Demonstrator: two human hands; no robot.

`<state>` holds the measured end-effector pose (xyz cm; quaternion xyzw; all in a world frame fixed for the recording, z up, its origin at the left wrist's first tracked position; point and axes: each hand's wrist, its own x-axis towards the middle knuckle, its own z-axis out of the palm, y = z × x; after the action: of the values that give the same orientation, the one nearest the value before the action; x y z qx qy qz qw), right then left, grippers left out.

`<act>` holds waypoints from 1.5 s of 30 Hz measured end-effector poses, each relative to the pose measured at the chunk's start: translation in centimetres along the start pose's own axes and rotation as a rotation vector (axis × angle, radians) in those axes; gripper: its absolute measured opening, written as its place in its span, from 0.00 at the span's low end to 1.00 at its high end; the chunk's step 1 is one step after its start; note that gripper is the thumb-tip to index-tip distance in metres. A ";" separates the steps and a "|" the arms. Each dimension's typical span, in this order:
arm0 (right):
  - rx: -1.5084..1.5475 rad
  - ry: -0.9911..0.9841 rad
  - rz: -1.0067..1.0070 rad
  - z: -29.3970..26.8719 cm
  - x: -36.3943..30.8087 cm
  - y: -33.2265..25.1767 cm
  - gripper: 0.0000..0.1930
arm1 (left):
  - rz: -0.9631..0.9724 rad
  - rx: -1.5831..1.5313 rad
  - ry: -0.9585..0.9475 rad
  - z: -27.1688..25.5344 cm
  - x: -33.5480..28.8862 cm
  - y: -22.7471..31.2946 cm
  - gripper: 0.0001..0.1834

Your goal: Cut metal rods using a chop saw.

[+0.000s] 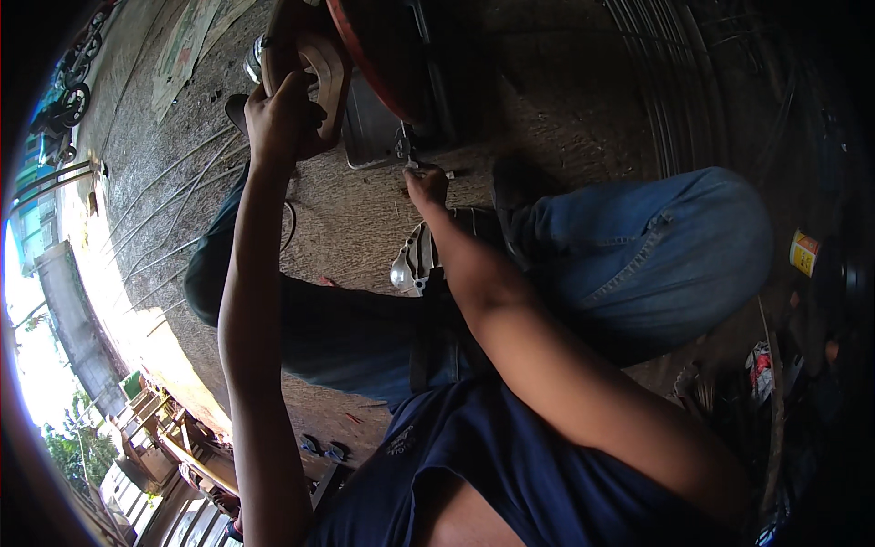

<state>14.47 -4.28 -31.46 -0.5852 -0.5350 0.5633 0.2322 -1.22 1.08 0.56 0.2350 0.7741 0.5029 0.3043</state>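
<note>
Up front on the floor stands a cut-off saw with a red round guard (374, 59) and a dark flat metal base (372, 128). My left hand (281, 118) is closed around its loop-shaped handle (335, 87), fingers through the opening. Low beside the base, my right hand (427, 186) has its fingers closed on a small metal crank handle (413, 166) by the clamp (404, 141). The fingertips are dark, and part of the grip is hidden. Between my legs lies a silver and black device (412, 260), partly covered by my right forearm.
Thin metal rods (187, 196) lie on the rough floor at left; a bundle of long rods (652, 82) is at the far right. My bent knees flank the saw. A yellow and white can (803, 252) stands at right. A motorcycle (73, 105) is at the far left.
</note>
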 end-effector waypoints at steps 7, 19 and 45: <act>1.190 0.059 0.799 1.9 0.5 -0.4 0.16 | -0.006 -0.006 -0.008 -0.1 -0.2 0.2 0.20; 0.144 0.013 0.016 -1.3 -0.8 -1.8 0.14 | 0.000 -0.023 0.003 0.0 -0.1 0.1 0.17; 1.250 -0.188 0.637 -2.3 1.5 1.4 0.09 | 0.056 -0.056 -0.032 0.0 0.2 -0.2 0.16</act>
<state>16.76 -2.65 -32.74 -0.4192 0.0680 0.8538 0.3013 -1.39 1.12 0.29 0.2559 0.7478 0.5291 0.3088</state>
